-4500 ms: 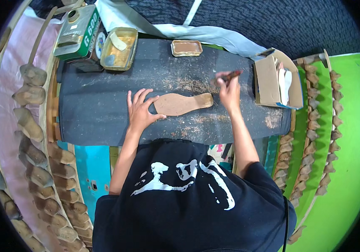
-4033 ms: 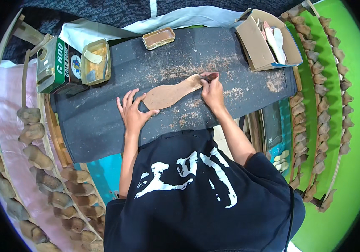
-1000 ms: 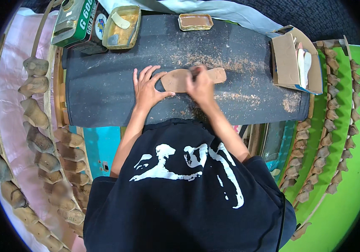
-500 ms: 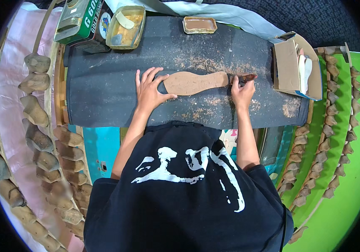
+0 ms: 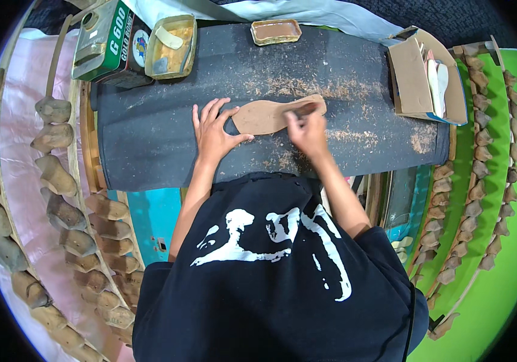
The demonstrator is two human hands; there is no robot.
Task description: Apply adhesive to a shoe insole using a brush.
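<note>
A tan, sole-shaped piece (image 5: 260, 118) lies flat on the dark work cloth, its wide end to the left. My left hand (image 5: 211, 128) rests at that wide end, fingers spread, thumb and forefinger against its edge. Closed round a narrow dark brown tool (image 5: 305, 109), my right hand (image 5: 308, 133) is over the narrower right part of the sole. Motion smears the tool, so its exact kind cannot be made out.
Pale shavings (image 5: 306, 87) litter the dark cloth (image 5: 149, 139). At the back stand a green metal can (image 5: 98, 45), a yellowish tub (image 5: 191, 57), a small tray of brown stuff (image 5: 276, 31) and a cardboard box (image 5: 408, 78). Racks of wooden shoe lasts (image 5: 59, 175) flank the table.
My right hand has moved left with the tool, from beyond the sole's narrow end to over it. The sole's right end has tilted slightly away from me; my left hand keeps its place.
</note>
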